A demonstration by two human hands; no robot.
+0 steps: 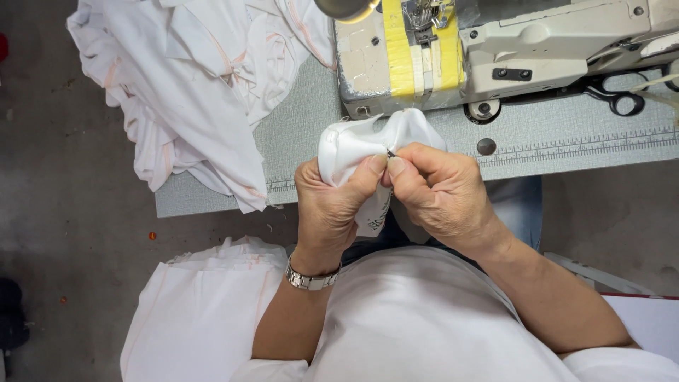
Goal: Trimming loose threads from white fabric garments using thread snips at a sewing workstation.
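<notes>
Head view looks straight down on a person seated at a grey desk (566,138) with a printed ruler strip along its near edge. Both hands meet just in front of that edge, over the lap. The left hand (332,205), with a metal watch (310,279) on its wrist, has its grip closed on a small bunched white fabric piece (353,145), thumb and forefinger pressed together at the top of the cloth. The right hand (438,191) has its grip pinched shut too, on a tiny dark tool or pin (390,152) at the spot where the two thumbs nearly touch; what the dark item is exactly is too small to tell. The fabric piece puffs up above the fingers and hangs partly below the palms, held off the desk and just beside the base of a sewing machine (495,49).

The machine is cream-coloured, with yellow tape (397,46) wrapped around its arm near the needle. Black scissors (615,95) lie on the desk to the right of it. A heap of white garments with pale pink seams (191,85) covers the left end of the desk and droops over its edge. Another stack of white cloth (205,311) sits lower left, beside the person's left elbow.
</notes>
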